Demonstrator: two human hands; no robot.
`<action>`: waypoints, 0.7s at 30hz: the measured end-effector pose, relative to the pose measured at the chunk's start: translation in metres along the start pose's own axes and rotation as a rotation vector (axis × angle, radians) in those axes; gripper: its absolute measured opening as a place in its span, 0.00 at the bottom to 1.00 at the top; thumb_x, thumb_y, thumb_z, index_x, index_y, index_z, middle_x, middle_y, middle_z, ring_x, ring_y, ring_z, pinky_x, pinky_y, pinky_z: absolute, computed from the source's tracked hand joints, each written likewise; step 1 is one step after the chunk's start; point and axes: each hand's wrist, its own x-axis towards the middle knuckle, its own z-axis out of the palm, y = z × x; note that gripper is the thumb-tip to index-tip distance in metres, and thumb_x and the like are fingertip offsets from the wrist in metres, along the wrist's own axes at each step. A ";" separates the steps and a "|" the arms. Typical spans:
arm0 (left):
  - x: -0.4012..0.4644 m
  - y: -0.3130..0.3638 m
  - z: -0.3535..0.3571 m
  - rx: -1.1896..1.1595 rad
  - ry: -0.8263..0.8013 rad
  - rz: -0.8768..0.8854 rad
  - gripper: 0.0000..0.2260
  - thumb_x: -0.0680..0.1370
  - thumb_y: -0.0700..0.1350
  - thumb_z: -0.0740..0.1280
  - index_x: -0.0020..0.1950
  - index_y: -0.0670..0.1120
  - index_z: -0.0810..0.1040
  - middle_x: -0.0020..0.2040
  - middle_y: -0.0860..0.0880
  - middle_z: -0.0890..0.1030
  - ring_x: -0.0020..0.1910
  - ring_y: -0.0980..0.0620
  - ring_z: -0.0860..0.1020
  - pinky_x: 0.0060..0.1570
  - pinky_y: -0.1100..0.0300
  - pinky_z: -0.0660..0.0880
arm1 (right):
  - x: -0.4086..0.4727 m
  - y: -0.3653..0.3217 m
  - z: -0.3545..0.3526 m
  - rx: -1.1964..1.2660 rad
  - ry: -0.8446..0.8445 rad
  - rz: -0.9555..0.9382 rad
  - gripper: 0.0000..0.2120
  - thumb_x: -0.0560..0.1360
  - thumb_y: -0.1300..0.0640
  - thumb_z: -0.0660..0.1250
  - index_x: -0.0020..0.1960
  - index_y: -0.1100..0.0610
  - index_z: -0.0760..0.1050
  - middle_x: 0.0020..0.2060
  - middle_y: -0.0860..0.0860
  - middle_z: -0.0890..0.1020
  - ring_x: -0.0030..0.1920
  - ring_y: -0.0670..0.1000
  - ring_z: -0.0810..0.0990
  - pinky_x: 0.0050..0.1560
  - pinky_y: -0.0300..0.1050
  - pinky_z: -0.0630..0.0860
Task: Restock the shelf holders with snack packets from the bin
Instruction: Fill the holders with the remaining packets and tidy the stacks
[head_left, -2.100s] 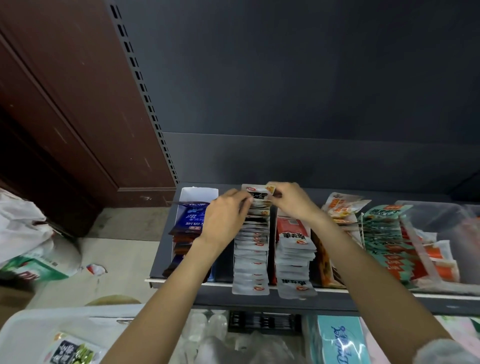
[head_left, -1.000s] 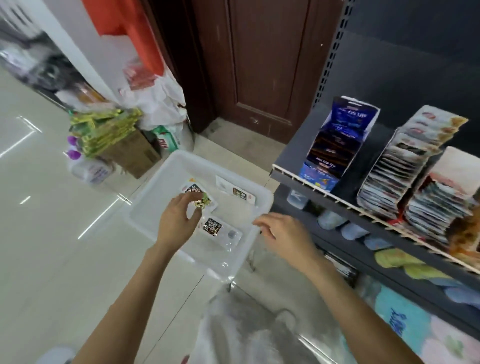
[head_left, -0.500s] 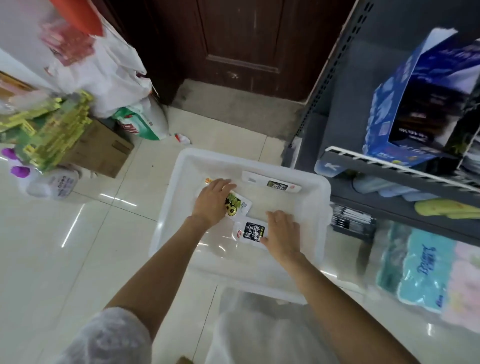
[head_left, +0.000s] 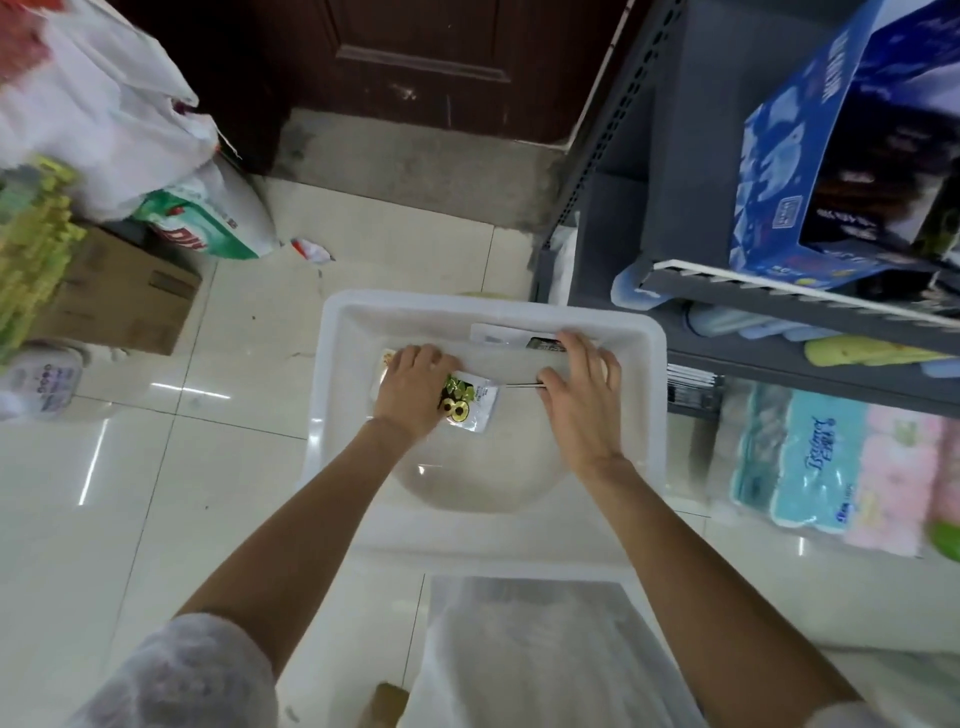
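Far packet (head_left: 511, 336) half hidden — right hand (head_left: 582, 395) covers it.

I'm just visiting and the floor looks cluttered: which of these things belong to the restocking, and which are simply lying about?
Part of the job:
- white bin
- green-and-yellow snack packet, under the left hand
- packet at the bin's far wall, reached by the right hand
- grey shelf

Lying about:
- cardboard box
- white plastic bag
- tissue packs

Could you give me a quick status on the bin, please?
Both hands in bin. Left hand on green packet; right hand gripping packet edge-on. Nothing blocking.
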 end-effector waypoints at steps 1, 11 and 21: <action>0.000 0.000 0.002 -0.016 0.008 -0.001 0.25 0.71 0.42 0.70 0.67 0.49 0.71 0.64 0.46 0.70 0.66 0.44 0.65 0.68 0.56 0.57 | 0.002 0.000 0.000 0.001 -0.013 0.005 0.05 0.69 0.61 0.72 0.37 0.57 0.76 0.64 0.60 0.73 0.66 0.59 0.70 0.61 0.53 0.62; -0.019 -0.010 -0.002 -0.157 -0.140 -0.250 0.23 0.76 0.50 0.68 0.68 0.48 0.69 0.61 0.45 0.73 0.58 0.43 0.73 0.54 0.52 0.70 | 0.008 0.000 -0.009 0.078 0.039 -0.081 0.07 0.65 0.59 0.77 0.36 0.54 0.78 0.35 0.47 0.81 0.38 0.54 0.74 0.41 0.45 0.62; -0.058 0.060 -0.082 -1.542 -0.187 -0.442 0.32 0.70 0.61 0.71 0.69 0.48 0.70 0.62 0.49 0.79 0.61 0.50 0.77 0.60 0.54 0.71 | -0.042 0.044 -0.130 0.138 0.443 -0.525 0.07 0.70 0.66 0.74 0.46 0.57 0.84 0.50 0.48 0.84 0.43 0.51 0.73 0.42 0.42 0.68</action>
